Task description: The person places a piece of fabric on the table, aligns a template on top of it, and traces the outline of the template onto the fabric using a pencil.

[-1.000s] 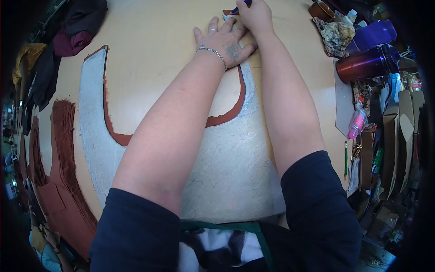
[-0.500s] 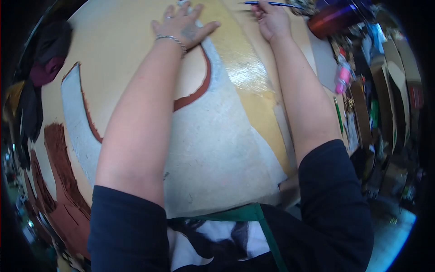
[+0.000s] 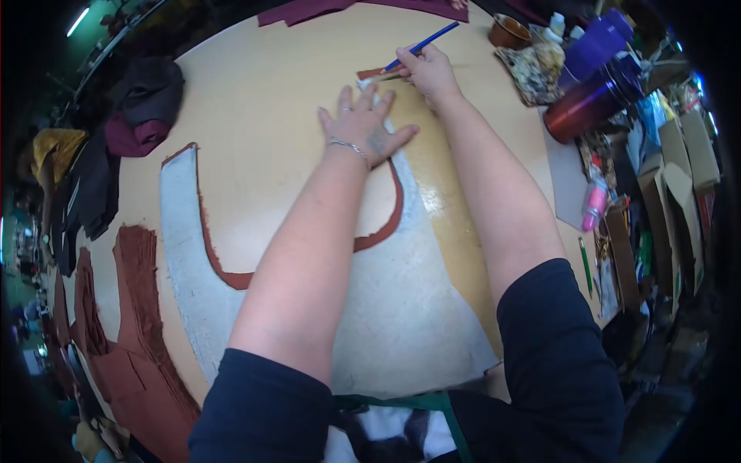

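Note:
A large grey pattern piece [image 3: 401, 309] with a U-shaped neckline lies on the table. Reddish-brown fabric [image 3: 230, 279] shows from under it along the curve and at the strap tips. My left hand [image 3: 367, 131] rests flat on the right strap, fingers spread. Just beyond it, my right hand [image 3: 432, 76] grips a blue pencil [image 3: 432, 37], its tip down by the strap's top end. A thin brownish strip beneath the right hand is too small to make out. Alongside the strap, a shiny yellowish sheet [image 3: 436, 208] runs under my right forearm.
Cut reddish-brown fabric pieces [image 3: 143, 370] are stacked at left, with dark cloth [image 3: 150, 100] behind them. On the right are a red-and-purple bottle [image 3: 579, 108], a pink tube [image 3: 594, 204] and a green pencil [image 3: 585, 266]. Maroon cloth [image 3: 309, 11] lies along the far edge.
The view has shifted, showing more of the far table. My right hand has come left and lowered the pencil to the strap's top end. My left hand stays flat on the strap.

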Available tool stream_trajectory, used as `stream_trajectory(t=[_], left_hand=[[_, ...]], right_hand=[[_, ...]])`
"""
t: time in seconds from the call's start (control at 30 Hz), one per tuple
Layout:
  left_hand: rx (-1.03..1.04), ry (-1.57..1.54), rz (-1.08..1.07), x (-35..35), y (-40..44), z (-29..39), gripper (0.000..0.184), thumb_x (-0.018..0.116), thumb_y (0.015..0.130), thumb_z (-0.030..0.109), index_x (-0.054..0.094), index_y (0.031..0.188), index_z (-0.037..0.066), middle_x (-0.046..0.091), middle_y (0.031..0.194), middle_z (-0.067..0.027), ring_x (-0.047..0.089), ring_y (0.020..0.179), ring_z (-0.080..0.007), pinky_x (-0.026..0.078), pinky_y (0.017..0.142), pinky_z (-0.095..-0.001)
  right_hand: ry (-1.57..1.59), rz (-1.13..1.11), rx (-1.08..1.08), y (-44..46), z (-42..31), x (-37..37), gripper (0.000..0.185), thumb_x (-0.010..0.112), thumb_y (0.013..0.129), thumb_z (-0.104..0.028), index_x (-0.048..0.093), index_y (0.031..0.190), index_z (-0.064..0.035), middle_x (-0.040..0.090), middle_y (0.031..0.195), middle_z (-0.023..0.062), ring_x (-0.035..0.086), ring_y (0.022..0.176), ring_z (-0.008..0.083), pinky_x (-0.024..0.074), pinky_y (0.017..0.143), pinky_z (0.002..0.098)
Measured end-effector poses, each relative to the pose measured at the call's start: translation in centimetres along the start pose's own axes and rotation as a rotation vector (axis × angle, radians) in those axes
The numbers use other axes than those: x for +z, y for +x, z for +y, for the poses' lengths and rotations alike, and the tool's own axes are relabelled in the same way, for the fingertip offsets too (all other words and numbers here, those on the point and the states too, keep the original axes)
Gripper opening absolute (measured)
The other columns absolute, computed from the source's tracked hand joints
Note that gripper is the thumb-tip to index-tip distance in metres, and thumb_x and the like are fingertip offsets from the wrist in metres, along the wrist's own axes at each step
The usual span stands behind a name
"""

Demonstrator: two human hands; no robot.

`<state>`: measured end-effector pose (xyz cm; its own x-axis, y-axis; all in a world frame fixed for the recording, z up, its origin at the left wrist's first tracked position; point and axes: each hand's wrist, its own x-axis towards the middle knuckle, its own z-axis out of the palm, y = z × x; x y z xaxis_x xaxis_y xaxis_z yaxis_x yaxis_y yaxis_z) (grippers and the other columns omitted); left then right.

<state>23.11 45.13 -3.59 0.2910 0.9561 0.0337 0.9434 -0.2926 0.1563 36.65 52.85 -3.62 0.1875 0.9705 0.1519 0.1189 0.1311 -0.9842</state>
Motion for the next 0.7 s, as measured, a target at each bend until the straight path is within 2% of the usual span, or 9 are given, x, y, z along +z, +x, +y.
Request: stream_trajectory(t=[0.23,0.43,0.53,0.6,0.63,0.67,0.7], left_hand=[[0.003,-0.020,-0.025,0.0,0.0,0.0,0.076,0.035,0.070,0.070,0.028,0.132,0.028,0.018,0.140,-0.0005,0.012,0.129,-0.0281,0.012,0.097,-0.0594],[0.003,-0.009,-0.013,0.0,0.0,0.0,0.075,0.035,0.070,0.070,0.026,0.133,0.029,0.018,0.140,-0.0001,0.013,0.130,-0.0271,0.013,0.097,-0.0597],[0.005,0.001,0.026,0.4,0.2,-0.2,0.075,0.035,0.071,0.070,0.026,0.133,0.029,0.018,0.140,-0.0002,0.014,0.129,-0.0267,0.013,0.097,-0.0596],[0.021,0.055,0.025,0.9,0.4,-0.3,0.076,0.035,0.069,0.071,0.026,0.133,0.029,0.017,0.141,0.0011,0.016,0.129,-0.0267,0.015,0.095,-0.0609],[0.015,0.077,0.028,1.0,0.2,-0.3,0.073,0.036,0.071,0.068,0.026,0.133,0.029,0.020,0.140,-0.0007,0.019,0.128,-0.0254,0.018,0.097,-0.0561],[0.018,0.097,0.043,0.6,0.1,0.1,0.070,0.038,0.074,0.065,0.027,0.133,0.028,0.024,0.139,-0.0025,0.021,0.128,-0.0240,0.020,0.099,-0.0514],[-0.013,0.073,-0.065,-1.6,-0.6,1.3,0.070,0.038,0.076,0.062,0.025,0.133,0.024,0.020,0.140,-0.0031,0.018,0.129,-0.0247,0.019,0.100,-0.0507]], right_hand=[[-0.102,-0.066,-0.015,1.9,0.9,3.0,0.026,0.059,0.079,-0.017,0.053,0.092,0.0053,0.060,0.077,0.0111,0.059,0.070,0.0164,0.0481,0.064,0.0267],[-0.295,-0.023,-0.029,2.8,2.2,2.1,0.029,0.059,0.078,-0.019,0.054,0.093,0.0052,0.060,0.079,0.0124,0.061,0.075,0.0185,0.0478,0.065,0.0271],[-0.277,0.098,-0.072,3.9,3.2,-1.5,0.020,0.057,0.079,-0.014,0.054,0.089,0.0028,0.058,0.076,0.0081,0.055,0.067,0.0149,0.0449,0.061,0.0252],[-0.660,0.242,-0.134,2.5,1.9,-5.9,0.021,0.056,0.080,-0.016,0.054,0.088,0.0029,0.058,0.075,0.0071,0.055,0.066,0.0164,0.0444,0.059,0.0257],[-0.553,0.238,0.083,2.3,1.4,-8.2,0.018,0.054,0.082,-0.017,0.055,0.086,0.0005,0.058,0.074,0.0054,0.054,0.066,0.0145,0.0429,0.058,0.0249],[-0.358,0.263,-0.019,1.0,1.4,-10.3,0.016,0.054,0.082,-0.017,0.054,0.084,-0.0007,0.056,0.070,0.0046,0.052,0.061,0.0134,0.0417,0.054,0.0239],[-0.168,0.294,-0.125,-1.0,1.6,-12.6,0.015,0.055,0.082,-0.017,0.053,0.082,-0.0018,0.054,0.066,0.0038,0.049,0.055,0.0122,0.0406,0.050,0.0228]])
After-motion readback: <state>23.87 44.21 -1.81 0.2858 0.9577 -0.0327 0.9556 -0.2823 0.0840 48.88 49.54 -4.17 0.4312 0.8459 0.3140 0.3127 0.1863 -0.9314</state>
